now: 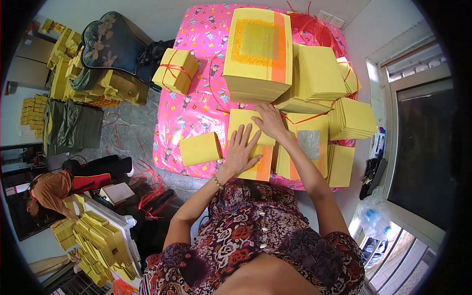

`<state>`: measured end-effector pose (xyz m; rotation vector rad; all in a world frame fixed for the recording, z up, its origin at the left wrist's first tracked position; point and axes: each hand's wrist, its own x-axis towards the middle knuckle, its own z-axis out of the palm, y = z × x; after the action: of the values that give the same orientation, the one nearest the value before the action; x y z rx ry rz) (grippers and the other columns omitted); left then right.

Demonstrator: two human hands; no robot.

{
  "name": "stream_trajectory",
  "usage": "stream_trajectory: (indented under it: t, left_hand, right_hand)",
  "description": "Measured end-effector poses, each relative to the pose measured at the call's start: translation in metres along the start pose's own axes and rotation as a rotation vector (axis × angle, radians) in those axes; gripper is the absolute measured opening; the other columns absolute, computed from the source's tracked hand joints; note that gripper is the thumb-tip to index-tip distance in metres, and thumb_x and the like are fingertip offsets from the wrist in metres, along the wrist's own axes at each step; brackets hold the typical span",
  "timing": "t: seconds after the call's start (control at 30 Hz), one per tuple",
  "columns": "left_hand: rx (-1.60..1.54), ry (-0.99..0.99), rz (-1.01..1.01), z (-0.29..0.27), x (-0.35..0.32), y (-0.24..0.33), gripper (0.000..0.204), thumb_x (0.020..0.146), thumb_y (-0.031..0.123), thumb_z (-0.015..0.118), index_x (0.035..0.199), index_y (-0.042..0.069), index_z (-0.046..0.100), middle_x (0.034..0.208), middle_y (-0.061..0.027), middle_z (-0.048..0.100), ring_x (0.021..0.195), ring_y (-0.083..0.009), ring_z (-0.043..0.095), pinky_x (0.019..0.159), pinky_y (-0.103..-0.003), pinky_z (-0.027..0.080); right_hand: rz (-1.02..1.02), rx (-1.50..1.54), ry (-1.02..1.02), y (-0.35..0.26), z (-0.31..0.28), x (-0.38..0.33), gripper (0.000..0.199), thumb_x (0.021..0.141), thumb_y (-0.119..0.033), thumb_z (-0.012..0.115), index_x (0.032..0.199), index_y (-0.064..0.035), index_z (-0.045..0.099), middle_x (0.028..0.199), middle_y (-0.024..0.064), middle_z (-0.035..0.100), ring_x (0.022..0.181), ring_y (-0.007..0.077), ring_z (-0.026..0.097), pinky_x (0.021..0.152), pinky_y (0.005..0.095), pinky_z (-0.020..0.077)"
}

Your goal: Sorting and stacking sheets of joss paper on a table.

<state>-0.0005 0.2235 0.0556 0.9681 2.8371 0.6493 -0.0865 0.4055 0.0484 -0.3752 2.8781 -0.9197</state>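
A yellow paper sheet with an orange stripe lies in front of me; I cannot tell how many layers are under it. My left hand rests flat on it, fingers spread and holding nothing. Farther up, my right hand touches the sheet's upper right part, fingers stretched out near the foot of a tall stack of yellow paper. Left of my left hand sits a small folded yellow paper bundle. To the right is another paper stack with a silvery square on top.
More yellow paper stacks crowd the right of the pink-covered table. A bundle tied with red string sits at its left; loose red string lies at the back. Another person works beside piled paper at lower left.
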Motion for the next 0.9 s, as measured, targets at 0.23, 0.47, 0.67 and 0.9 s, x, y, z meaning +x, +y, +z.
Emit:
stream_trajectory:
  t: [0.23, 0.47, 0.67, 0.9]
  left_hand:
    - [-0.014, 0.001, 0.005, 0.002, 0.0, -0.003, 0.085, 0.086, 0.049, 0.063, 0.153, 0.013, 0.027, 0.156, -0.0236, 0.022, 0.143, -0.0458, 0.018, 0.115, -0.057, 0.017]
    - [-0.01, -0.014, 0.005, 0.004, 0.0, -0.004, 0.085, 0.086, 0.054, 0.06, 0.153, 0.013, 0.028, 0.157, -0.023, 0.02, 0.144, -0.0459, 0.017, 0.115, -0.057, 0.017]
    - [-0.004, -0.02, 0.007, 0.005, 0.0, -0.004, 0.086, 0.086, 0.057, 0.058, 0.153, 0.013, 0.027, 0.157, -0.0215, 0.02, 0.144, -0.0461, 0.015, 0.115, -0.057, 0.017]
    - [0.006, -0.045, 0.004, 0.006, 0.001, -0.004, 0.087, 0.084, 0.058, 0.059, 0.152, 0.012, 0.029, 0.157, -0.0214, 0.02, 0.144, -0.0463, 0.015, 0.116, -0.057, 0.016]
  right_hand:
    - [-0.041, 0.007, 0.019, -0.008, -0.001, 0.0, 0.036, 0.085, -0.02, 0.066, 0.118, -0.0055, 0.059, 0.123, 0.0138, 0.056, 0.12, 0.0335, 0.05, 0.1, 0.0481, 0.0391]
    - [-0.07, 0.004, 0.053, -0.008, 0.005, -0.001, 0.037, 0.086, -0.018, 0.065, 0.121, -0.0067, 0.058, 0.124, 0.0135, 0.055, 0.12, 0.0333, 0.05, 0.1, 0.0469, 0.0389]
    - [-0.061, 0.023, 0.051, -0.007, 0.005, 0.0, 0.037, 0.086, -0.018, 0.064, 0.121, -0.0068, 0.058, 0.124, 0.0126, 0.056, 0.121, 0.0331, 0.049, 0.101, 0.0475, 0.0388]
    - [-0.118, -0.083, 0.264, -0.028, -0.004, -0.017, 0.032, 0.086, -0.015, 0.064, 0.116, -0.0047, 0.058, 0.116, 0.0161, 0.055, 0.111, 0.0332, 0.053, 0.093, 0.0469, 0.0433]
